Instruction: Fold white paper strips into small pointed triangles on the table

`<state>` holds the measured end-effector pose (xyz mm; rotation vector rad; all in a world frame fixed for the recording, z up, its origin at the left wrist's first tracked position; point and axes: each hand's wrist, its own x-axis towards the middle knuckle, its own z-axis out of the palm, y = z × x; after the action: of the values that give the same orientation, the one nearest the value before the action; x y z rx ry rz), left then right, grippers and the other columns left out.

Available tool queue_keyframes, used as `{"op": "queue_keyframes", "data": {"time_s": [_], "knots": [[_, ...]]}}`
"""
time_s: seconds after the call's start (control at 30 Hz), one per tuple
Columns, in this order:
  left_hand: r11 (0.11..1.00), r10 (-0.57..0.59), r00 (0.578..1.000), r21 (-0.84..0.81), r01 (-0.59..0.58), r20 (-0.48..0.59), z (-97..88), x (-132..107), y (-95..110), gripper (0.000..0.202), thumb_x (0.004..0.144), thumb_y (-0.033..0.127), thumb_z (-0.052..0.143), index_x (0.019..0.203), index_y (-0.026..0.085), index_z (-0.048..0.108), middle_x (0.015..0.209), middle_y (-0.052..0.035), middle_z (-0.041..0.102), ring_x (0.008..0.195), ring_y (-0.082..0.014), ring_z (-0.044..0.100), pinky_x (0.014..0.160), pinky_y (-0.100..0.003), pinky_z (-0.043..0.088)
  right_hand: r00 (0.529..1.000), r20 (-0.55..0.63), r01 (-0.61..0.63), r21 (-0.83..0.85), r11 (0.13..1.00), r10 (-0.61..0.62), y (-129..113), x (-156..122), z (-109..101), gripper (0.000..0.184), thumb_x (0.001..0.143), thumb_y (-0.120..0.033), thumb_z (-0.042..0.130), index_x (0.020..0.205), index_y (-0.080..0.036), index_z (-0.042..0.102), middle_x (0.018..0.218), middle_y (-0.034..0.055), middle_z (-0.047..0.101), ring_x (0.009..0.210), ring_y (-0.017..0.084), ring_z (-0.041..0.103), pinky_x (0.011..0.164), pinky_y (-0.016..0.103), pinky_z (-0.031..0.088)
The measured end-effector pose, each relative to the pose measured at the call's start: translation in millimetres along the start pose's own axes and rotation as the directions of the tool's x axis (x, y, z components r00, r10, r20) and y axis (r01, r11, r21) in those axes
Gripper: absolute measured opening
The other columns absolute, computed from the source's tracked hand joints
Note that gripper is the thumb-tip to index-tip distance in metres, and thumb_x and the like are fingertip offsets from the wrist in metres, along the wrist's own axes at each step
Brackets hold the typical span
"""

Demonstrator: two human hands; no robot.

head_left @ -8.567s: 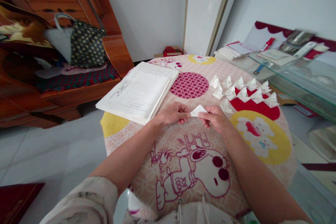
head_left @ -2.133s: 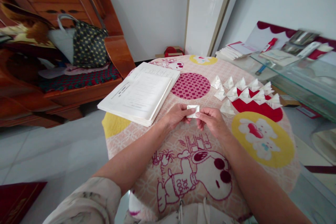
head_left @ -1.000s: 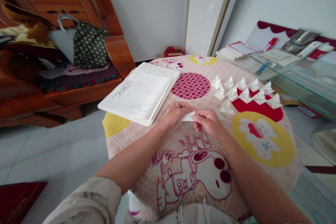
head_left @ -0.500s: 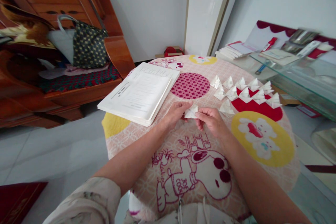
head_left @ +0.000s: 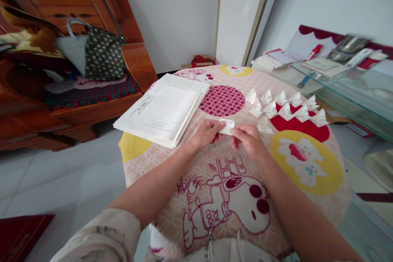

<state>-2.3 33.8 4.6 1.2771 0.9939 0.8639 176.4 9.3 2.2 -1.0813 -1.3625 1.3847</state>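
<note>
A small folded paper [head_left: 227,127] is pinched at its left end by the thumb and fingers of the left hand [head_left: 209,132], at its right by the right hand [head_left: 246,137]; uneven pressure could skew it. Beyond the right hand, folded pieces [head_left: 285,110] could topple if brushed

- The head camera looks from the wearer's head, forward and down over the round table [head_left: 239,221].
- Left hand [head_left: 209,132] and right hand [head_left: 248,140] show fairly near, mid-frame, from above and behind.
- Its wide view reaches the wooden bench [head_left: 138,65] at left, the glass shelf [head_left: 346,86] at right.
</note>
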Motion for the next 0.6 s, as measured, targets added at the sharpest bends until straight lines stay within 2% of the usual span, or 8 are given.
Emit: {"op": "queue_keyframes", "data": {"time_s": [0.13,0.23,0.3,0.37,0.43,0.5,0.6], "knots": [[0.998,0.032,0.999,0.049,-0.033,0.019,-3.7,0,-1,0.049,0.090,0.052,0.059,0.058,0.015,0.057,0.044,0.0028,0.050,0.035,-0.0041,0.036,0.038,-0.020,0.023,0.997,0.054,-0.064,0.057,0.996,0.061,-3,-1,1,0.033,0.080,-0.044,0.070,0.062,-0.017,0.062,0.055,0.0000,0.062,0.043,0.010,0.054,0.040,0.021,0.044],[0.999,-0.015,0.998,0.047,0.013,0.054,-5.4,1,-3,0.046,0.091,0.049,0.055,0.062,0.014,0.061,0.047,0.0012,0.053,0.037,-0.0058,0.041,0.040,-0.020,0.028,0.984,0.099,-0.157,0.065,0.985,0.150,-5,-1,-3,0.030,0.077,-0.041,0.072,0.061,-0.017,0.063,0.055,0.0006,0.063,0.042,0.010,0.055,0.038,0.021,0.044],[0.994,-0.004,1.000,0.113,0.003,0.016,-7.1,3,-4,0.045,0.092,0.047,0.053,0.063,0.014,0.062,0.049,0.0002,0.055,0.041,-0.0072,0.045,0.042,-0.020,0.032,0.969,0.093,-0.233,0.050,0.971,0.228,-6,0,-7,0.028,0.074,-0.039,0.072,0.060,-0.016,0.063,0.053,0.0009,0.063,0.041,0.010,0.055,0.035,0.020,0.042],[0.967,0.099,0.992,0.241,-0.076,-0.081,-10.0,5,-4,0.035,0.088,0.038,0.058,0.064,0.014,0.063,0.051,0.0008,0.056,0.044,-0.0074,0.046,0.045,-0.019,0.033,0.947,0.075,-0.314,0.027,0.949,0.311,-6,0,-11,0.025,0.072,-0.036,0.073,0.059,-0.016,0.062,0.052,0.0017,0.063,0.039,0.011,0.055,0.033,0.019,0.042],[0.923,0.217,0.967,0.350,-0.158,-0.135,-13.3,7,-5,0.017,0.081,0.026,0.063,0.070,0.013,0.067,0.054,0.0016,0.058,0.048,-0.0074,0.047,0.048,-0.019,0.033,0.920,0.069,-0.387,-0.003,0.922,0.386,-6,0,-14,0.024,0.071,-0.033,0.072,0.058,-0.016,0.062,0.050,0.0027,0.064,0.037,0.011,0.055,0.032,0.019,0.042],[0.900,0.265,0.958,0.383,-0.207,-0.106,-15.2,7,-6,0.009,0.077,0.018,0.064,0.076,0.013,0.072,0.059,0.0009,0.062,0.052,-0.0082,0.049,0.051,-0.019,0.035,0.895,0.073,-0.438,-0.035,0.898,0.439,-6,0,-15,0.023,0.072,-0.031,0.072,0.057,-0.017,0.062,0.047,0.0035,0.064,0.035,0.012,0.055,0.030,0.019,0.042],[0.900,0.259,0.966,0.367,-0.237,-0.010,-13.5,7,-9,0.013,0.075,0.015,0.064,0.081,0.014,0.076,0.067,-0.0014,0.067,0.058,-0.0102,0.054,0.055,-0.021,0.039,0.873,0.070,-0.479,-0.067,0.875,0.483,-6,0,-14,0.022,0.074,-0.028,0.071,0.057,-0.018,0.062,0.045,0.0044,0.064,0.033,0.013,0.055,0.028,0.020,0.041]]}}
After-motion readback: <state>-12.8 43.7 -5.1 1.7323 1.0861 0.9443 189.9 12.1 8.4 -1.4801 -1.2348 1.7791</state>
